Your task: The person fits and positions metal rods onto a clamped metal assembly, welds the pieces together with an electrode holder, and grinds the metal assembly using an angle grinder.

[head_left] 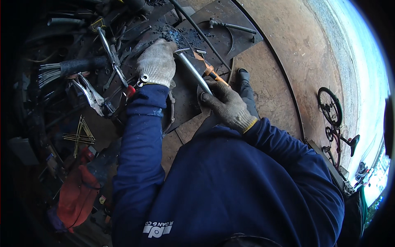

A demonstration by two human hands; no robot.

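Note:
My right hand [230,106], in a grey knit glove, is closed round the lower handle of a hammer [192,71]. The hammer has a tubular metal handle and a thin crosswise head, which lies beside my left hand. My left hand [157,62], in a pale knit glove, is curled closed over the dark metal worktop [187,96]; its fingers face away, and whatever they grip is hidden. Dark flakes and scraps [173,35] lie just beyond it. Close to the hammer is a tool with an orange handle [214,74].
Locking pliers [89,95] and a bundle of thin rods [49,73] lie at left among dark tools. Another hammer [236,27] rests on the far plate, with a dark hose [197,29] running across. A red cloth [78,197] hangs lower left; a bicycle [335,127] stands at right.

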